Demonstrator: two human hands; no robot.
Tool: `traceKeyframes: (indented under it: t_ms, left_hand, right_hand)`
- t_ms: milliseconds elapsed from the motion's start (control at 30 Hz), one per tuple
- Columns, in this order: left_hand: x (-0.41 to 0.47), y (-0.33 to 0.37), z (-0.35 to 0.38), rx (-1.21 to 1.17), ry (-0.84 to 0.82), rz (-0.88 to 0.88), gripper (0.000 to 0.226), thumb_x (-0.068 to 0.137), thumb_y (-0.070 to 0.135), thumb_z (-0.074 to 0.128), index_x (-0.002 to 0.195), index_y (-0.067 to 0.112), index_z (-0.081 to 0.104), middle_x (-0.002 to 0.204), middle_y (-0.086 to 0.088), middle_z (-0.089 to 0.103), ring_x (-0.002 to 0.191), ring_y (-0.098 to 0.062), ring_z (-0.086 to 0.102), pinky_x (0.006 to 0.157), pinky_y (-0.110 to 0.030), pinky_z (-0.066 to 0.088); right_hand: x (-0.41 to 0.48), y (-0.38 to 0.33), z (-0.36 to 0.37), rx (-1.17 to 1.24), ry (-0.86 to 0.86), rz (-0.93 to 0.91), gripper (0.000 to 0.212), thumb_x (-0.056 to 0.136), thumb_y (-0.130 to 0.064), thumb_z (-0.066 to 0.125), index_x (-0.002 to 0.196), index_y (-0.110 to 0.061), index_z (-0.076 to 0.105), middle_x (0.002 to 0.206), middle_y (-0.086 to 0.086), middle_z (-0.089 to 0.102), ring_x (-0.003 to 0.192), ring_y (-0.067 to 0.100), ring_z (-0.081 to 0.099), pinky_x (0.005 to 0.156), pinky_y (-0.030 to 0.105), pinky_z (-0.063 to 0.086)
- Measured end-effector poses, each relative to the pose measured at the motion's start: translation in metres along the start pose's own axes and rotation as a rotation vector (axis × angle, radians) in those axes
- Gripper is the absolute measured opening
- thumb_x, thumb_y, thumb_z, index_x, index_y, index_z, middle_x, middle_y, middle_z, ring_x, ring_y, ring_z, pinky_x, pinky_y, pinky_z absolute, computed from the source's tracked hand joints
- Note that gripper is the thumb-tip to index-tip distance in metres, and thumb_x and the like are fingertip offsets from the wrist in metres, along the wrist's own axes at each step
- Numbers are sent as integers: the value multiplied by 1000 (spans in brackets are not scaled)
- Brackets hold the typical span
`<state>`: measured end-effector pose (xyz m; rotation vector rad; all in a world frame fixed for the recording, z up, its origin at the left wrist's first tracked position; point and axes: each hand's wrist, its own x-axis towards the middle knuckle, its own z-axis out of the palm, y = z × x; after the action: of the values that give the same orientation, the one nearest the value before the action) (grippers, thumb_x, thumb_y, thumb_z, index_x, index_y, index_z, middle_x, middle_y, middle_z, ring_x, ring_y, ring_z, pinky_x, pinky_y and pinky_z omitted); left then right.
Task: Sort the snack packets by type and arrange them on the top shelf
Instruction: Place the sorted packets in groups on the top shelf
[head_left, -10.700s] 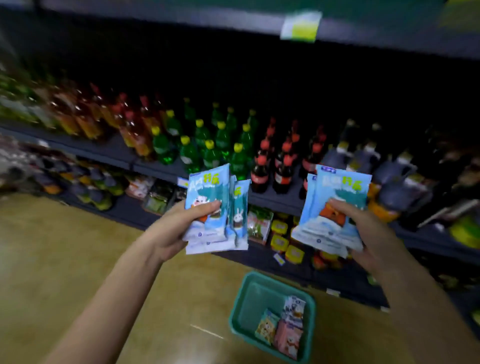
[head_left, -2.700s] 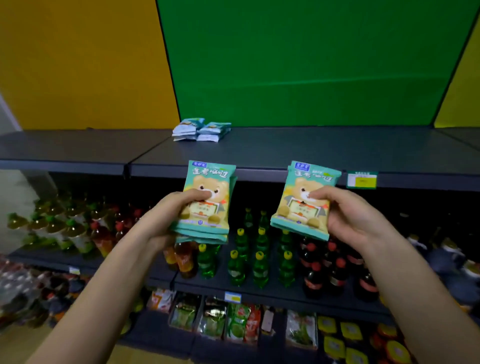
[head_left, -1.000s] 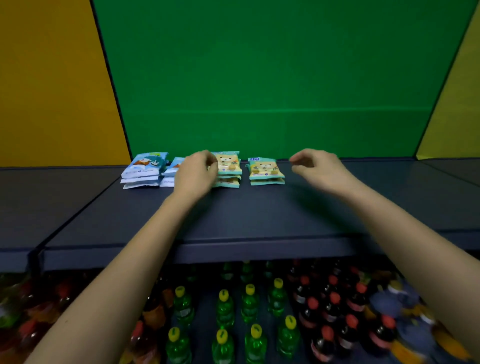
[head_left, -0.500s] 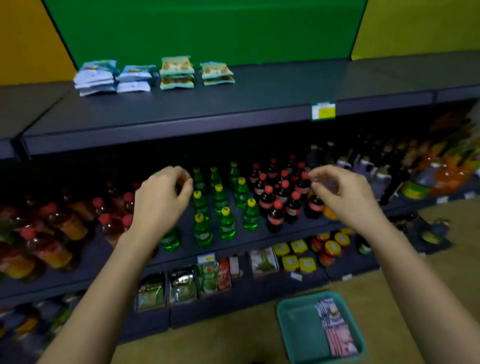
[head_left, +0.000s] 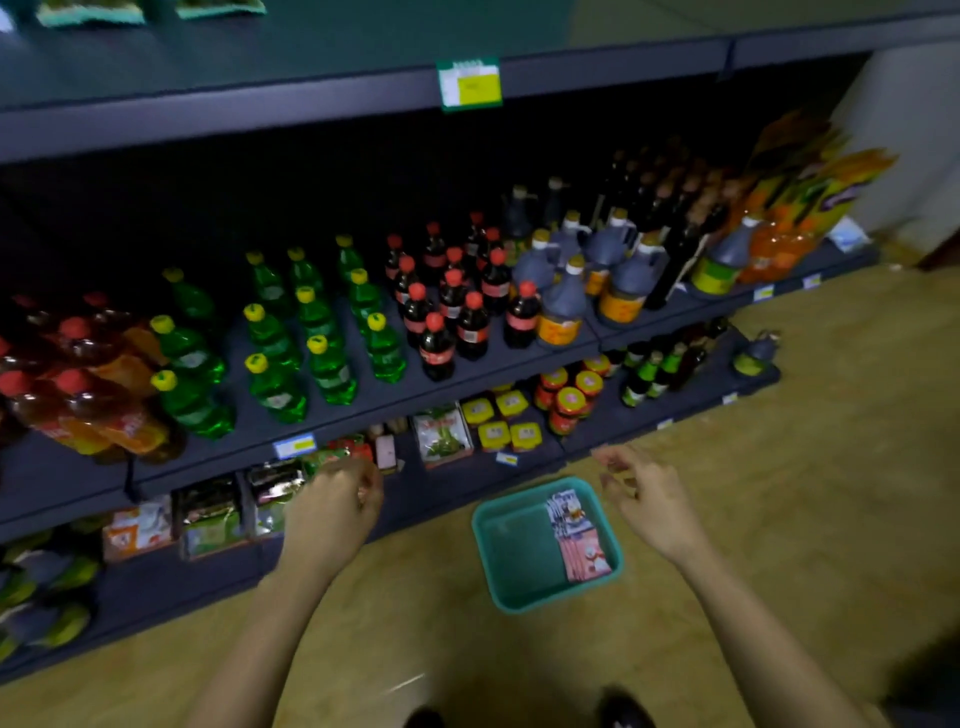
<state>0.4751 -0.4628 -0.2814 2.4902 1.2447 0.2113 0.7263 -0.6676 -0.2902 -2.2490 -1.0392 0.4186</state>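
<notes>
Nothing is being held by the loosely curled left grip (head_left: 337, 512) or the slackly spread right grip (head_left: 644, 499). Between them, pink-and-white snack packets (head_left: 576, 540), print unreadable, are being kept in a teal basket (head_left: 511, 548).

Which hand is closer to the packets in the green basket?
Right. The right hand hovers at the right rim of the basket, near the packets; the left hand is far to its left.

No legible text anywhere.
</notes>
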Motion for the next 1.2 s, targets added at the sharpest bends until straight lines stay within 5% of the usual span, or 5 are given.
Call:
traceKeyframes:
  t_ms: [267,433,567,967,1200]
  left_hand:
    - [-9,116,132,-45,-158,-269,13,88,21,53,96,18,62,100,-12,66,99,-34,61,73,-35,46]
    - [-14,171,210,-204,-276,-440,10,86,16,56,83,24,62,94,-4,70,92,-27,64,71,-28,43]
    - [-8,183,264,-139,-350,-475,15,88,20,51,94,22,65,99,1,69,89,-23,64,71,-27,46]
    - [50,117,589,-26,-427,-410,18,91,23,48,100,17,63,108,-7,67,98,-31,63,76,-33,49]
    - [70,59,778,-62,-452,-361,20,92,26,46,99,16,62,104,-8,69,97,-30,63,77,-36,50]
  right_hand:
    - [33,168,-31,-66,-164,66,27,75,4,61,99,-9,67,94,12,68,84,30,66,75,45,54]
    - [53,248,-20,-192,-501,123,30,82,-12,56,111,-19,62,107,5,70,97,26,66,84,39,52]
    - [63,293,6,-207,-562,189,31,89,-16,52,119,-18,58,117,2,64,105,18,61,87,30,49]
    - [105,527,237,-154,-610,236,33,92,-23,53,122,-9,54,118,5,64,106,18,61,84,22,45]
    - [125,645,393,130,-595,295,51,83,-12,66,128,-8,42,121,3,55,109,17,58,82,23,49]
